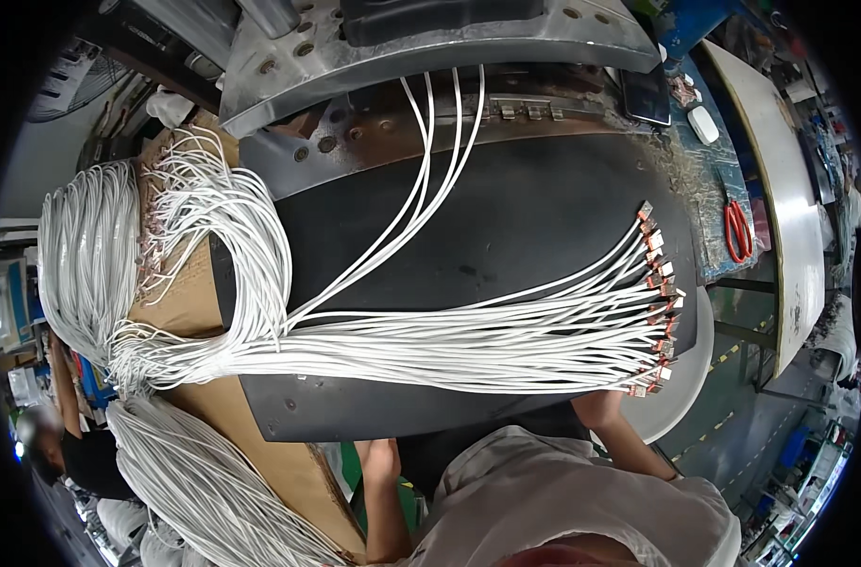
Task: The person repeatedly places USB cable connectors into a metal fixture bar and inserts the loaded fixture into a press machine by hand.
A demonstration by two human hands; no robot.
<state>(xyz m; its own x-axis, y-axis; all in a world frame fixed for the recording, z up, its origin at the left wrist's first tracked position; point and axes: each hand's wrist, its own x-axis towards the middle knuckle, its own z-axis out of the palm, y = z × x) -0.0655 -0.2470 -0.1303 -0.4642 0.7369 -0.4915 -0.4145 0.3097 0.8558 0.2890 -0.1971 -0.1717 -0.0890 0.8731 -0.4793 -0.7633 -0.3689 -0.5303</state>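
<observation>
A large bundle of white cables (430,359) lies across a black work mat (534,208), its metal plug ends with orange-red parts (659,312) fanned out on the right. Several cables (421,189) run separately from the bundle up to the metal machine (430,76) at the back, where their ends are hidden. My left hand (379,460) is low at the mat's near edge, its fingers mostly out of sight. Just below the plug ends, my right hand (597,408) is at the near edge too, its fingers hidden by the mat and cables.
Coiled cables (90,255) stand at the left on brown cardboard (187,293), and more hang down (194,472) nearer me. Red-handled scissors (737,231), a white mouse (702,125) and a dark phone-like device (646,97) lie right. Another person (85,458) is far left.
</observation>
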